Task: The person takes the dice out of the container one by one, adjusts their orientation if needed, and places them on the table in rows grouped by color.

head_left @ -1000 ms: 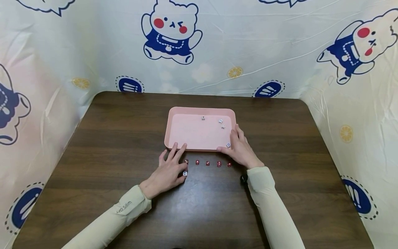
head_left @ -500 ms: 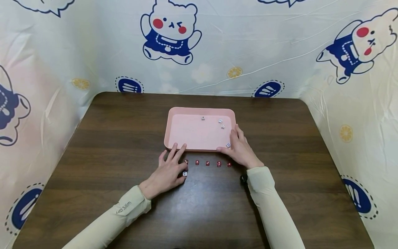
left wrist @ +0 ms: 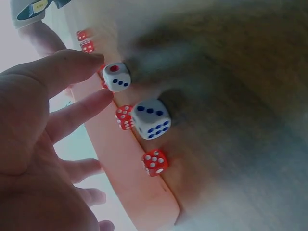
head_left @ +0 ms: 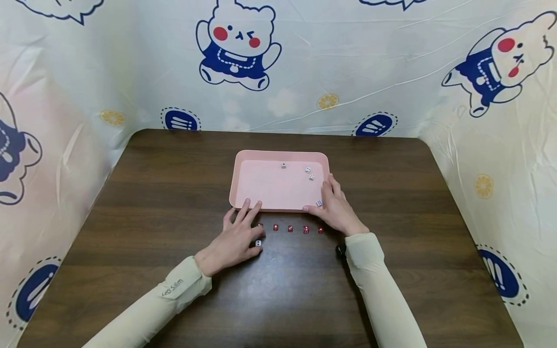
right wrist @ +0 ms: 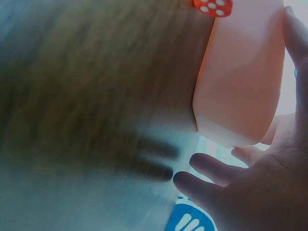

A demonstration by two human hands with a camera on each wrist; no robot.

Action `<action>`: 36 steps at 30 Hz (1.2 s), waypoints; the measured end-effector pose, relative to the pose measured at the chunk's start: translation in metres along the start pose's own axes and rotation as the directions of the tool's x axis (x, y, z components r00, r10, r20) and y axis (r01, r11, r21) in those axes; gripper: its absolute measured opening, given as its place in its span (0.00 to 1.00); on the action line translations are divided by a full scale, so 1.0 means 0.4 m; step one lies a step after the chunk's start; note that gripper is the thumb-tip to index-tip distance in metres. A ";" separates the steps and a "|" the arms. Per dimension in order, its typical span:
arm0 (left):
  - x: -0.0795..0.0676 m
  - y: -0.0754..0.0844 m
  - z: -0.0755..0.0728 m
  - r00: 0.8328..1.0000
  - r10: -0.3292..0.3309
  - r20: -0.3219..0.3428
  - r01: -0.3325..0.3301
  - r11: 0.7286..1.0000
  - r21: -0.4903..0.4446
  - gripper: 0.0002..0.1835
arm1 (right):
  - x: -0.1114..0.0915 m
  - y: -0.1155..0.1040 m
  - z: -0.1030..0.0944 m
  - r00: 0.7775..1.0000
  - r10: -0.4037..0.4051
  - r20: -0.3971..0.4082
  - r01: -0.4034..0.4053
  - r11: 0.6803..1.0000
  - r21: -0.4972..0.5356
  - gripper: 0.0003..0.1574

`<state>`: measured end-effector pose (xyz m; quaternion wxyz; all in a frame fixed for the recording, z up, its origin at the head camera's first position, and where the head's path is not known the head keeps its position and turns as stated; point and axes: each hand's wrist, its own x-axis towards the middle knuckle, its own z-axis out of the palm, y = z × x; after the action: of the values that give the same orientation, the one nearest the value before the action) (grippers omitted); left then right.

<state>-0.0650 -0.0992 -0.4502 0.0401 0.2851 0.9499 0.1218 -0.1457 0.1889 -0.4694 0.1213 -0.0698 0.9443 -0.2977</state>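
At the near left corner of the pink tray [head_left: 261,186], my left hand [head_left: 228,246] pinches a white die [head_left: 258,243] between thumb and forefinger; its other fingers spread toward the tray's front rim. The left wrist view shows that white die [left wrist: 117,77] at the two fingertips. A second white die [left wrist: 151,119] sits beside the red ones there, hidden under the hand from above. My right hand [head_left: 339,210] grips the tray's near right corner, thumb at the front rim and fingers along the right side. By that thumb lies a white die [head_left: 319,203] inside the tray.
Several red dice, one of them a middle red die [head_left: 290,228], stand in a row along the tray's front. Inside, a white die [head_left: 284,166] and two more lie toward the back. The brown table [head_left: 174,193] meets a patterned curtain [head_left: 304,58] behind.
The left thumb and forefinger have shifted very slightly to the right. The right hand, the tray and the dice stay as they were.
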 end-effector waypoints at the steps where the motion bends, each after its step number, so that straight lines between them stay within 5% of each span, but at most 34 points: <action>1: 0.002 0.002 -0.002 1.000 -0.001 0.007 0.001 1.000 -0.006 0.09 | 0.000 0.000 0.000 1.000 0.000 0.000 0.000 1.000 0.002 0.68; 8: 0.020 0.014 -0.025 1.000 -0.005 0.030 0.007 0.999 -0.040 0.11 | -0.004 -0.007 -0.004 1.000 -0.005 -0.006 0.005 1.000 0.008 0.67; 18: 0.083 0.028 -0.089 0.999 0.014 -0.047 -0.015 1.000 -0.026 0.15 | -0.006 -0.007 -0.006 1.000 -0.011 -0.017 0.011 1.000 0.008 0.68; 29: 0.160 -0.006 -0.180 0.990 -0.098 -0.103 0.087 0.990 -0.111 0.17 | 0.001 0.000 0.000 0.999 -0.032 -0.006 0.032 0.999 -0.004 0.69; 36: 0.206 -0.029 -0.203 0.983 -0.137 -0.126 0.121 0.985 -0.125 0.18 | 0.001 0.006 -0.001 0.999 -0.044 -0.027 0.044 0.999 -0.008 0.67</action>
<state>-0.1517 -0.0802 -0.3751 0.0008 0.2112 0.9582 0.1929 -0.1464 0.1909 -0.4704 0.1014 -0.0871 0.9452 -0.2978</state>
